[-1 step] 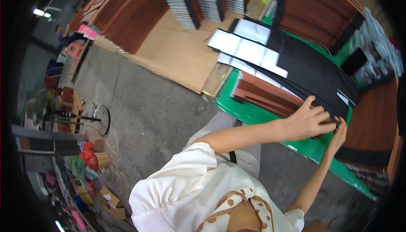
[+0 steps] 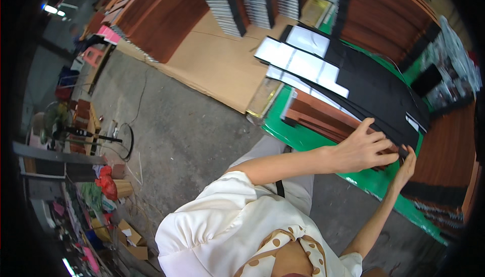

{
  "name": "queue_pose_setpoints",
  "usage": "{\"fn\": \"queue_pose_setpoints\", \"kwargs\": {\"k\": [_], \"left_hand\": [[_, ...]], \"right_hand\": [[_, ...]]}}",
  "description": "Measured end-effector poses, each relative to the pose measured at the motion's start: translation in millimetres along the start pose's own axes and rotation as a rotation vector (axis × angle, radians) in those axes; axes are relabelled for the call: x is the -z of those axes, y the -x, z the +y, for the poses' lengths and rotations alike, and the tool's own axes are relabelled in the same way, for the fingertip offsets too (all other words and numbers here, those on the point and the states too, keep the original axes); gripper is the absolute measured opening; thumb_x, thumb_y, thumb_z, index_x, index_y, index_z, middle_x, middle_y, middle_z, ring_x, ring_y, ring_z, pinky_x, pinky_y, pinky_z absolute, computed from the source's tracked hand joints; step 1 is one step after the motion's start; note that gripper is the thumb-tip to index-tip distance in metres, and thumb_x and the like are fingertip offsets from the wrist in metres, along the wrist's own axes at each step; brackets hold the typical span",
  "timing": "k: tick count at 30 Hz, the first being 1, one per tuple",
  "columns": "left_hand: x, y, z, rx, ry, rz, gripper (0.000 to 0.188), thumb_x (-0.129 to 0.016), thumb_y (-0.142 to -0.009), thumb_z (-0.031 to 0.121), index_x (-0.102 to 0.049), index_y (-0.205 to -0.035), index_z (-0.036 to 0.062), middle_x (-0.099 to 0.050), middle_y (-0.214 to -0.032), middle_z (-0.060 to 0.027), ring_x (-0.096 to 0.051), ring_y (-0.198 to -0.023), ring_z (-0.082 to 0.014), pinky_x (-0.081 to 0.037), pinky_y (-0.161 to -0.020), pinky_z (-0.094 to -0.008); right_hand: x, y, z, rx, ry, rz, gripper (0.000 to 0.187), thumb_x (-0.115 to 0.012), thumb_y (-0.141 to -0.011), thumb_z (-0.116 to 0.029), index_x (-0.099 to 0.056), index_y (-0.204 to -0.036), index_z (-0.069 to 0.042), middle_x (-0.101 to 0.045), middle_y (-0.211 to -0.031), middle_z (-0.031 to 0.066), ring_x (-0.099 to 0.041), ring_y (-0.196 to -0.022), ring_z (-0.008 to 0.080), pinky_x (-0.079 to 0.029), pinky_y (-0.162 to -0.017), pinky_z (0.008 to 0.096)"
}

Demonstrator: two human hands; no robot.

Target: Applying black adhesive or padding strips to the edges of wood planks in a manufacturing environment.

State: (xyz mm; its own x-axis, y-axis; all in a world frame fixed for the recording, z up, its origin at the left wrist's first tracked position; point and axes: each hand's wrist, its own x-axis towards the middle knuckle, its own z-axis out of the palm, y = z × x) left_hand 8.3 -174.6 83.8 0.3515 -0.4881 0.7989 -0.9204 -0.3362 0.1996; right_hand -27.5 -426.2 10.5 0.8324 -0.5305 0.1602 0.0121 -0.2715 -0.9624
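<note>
A long stack of brown wood-grain panels lies along the near edge of the table, its left end capped in black. My left hand reaches across from the left and curls over the right end of these panels, thumb stretched toward the far side. At that same end, my right hand has its fingertips closed round a small dark edge piece, close to the left fingertips. Just beyond the hands, black sheets are spread with white paper sheets on them. The fingers partly hide the panels' right end.
A green table cover lies under the work. Tall wood-grain panel stacks stand at the back, with another stack at right. Clear plastic bags sit at the far right. Cardboard bears more stacks; a fan stands left.
The whole view has shifted slightly, moving the table a little right and down. Both hands stay at the right end of the panels, with the fingers moved only a little.
</note>
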Motion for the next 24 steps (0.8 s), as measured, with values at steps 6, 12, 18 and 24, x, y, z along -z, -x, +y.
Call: {"fn": "queue_pose_setpoints", "kwargs": {"k": [6, 12, 18, 24], "left_hand": [[189.0, 87.1, -72.8, 0.423, -0.298, 0.070, 0.023, -0.066, -0.074, 0.007, -0.065, -0.097, 0.0103, -0.065, -0.096, -0.0042, -0.061, -0.089, -0.0208, -0.041, -0.083, -0.0341], [307.6, 185.4, -139.5, 0.888, -0.581, 0.259, 0.015, -0.062, -0.082, 0.004, -0.064, -0.096, -0.0005, -0.065, -0.094, -0.0124, -0.062, -0.087, -0.0208, -0.047, -0.078, -0.0299], [319.7, 182.1, -198.3, 0.912, -0.482, 0.181, 0.017, -0.060, -0.081, 0.002, -0.064, -0.097, 0.0017, -0.063, -0.098, -0.0123, -0.061, -0.090, -0.0273, -0.046, -0.078, -0.0356], [231.5, 149.0, -226.9, 0.674, -0.228, -0.094, 0.018, -0.062, -0.081, 0.007, -0.064, -0.099, 0.0067, -0.063, -0.100, -0.0080, -0.059, -0.095, -0.0228, -0.041, -0.081, -0.0353]], "right_hand": [[0.4, -2.5, 0.1, -0.095, -0.040, 0.077, 0.039, -0.037, -0.100, -0.031, -0.050, -0.121, -0.002, -0.058, -0.114, 0.0100, -0.052, -0.107, 0.0180, -0.041, -0.092, 0.0321], [-2.1, -1.9, 4.9, -0.117, -0.034, 0.197, 0.047, -0.032, -0.100, -0.039, -0.044, -0.126, -0.002, -0.056, -0.121, 0.0086, -0.052, -0.107, 0.0194, -0.041, -0.094, 0.0365], [-16.9, -11.0, -4.4, -0.101, -0.087, 0.443, 0.048, -0.029, -0.098, -0.036, -0.039, -0.133, -0.005, -0.049, -0.133, 0.0089, -0.045, -0.120, 0.0237, -0.032, -0.100, 0.0411], [-63.1, -14.4, -52.1, 0.085, 0.119, 0.584, 0.039, -0.038, -0.098, -0.030, -0.046, -0.125, -0.003, -0.056, -0.123, 0.0090, -0.049, -0.117, 0.0206, -0.031, -0.101, 0.0381]]}}
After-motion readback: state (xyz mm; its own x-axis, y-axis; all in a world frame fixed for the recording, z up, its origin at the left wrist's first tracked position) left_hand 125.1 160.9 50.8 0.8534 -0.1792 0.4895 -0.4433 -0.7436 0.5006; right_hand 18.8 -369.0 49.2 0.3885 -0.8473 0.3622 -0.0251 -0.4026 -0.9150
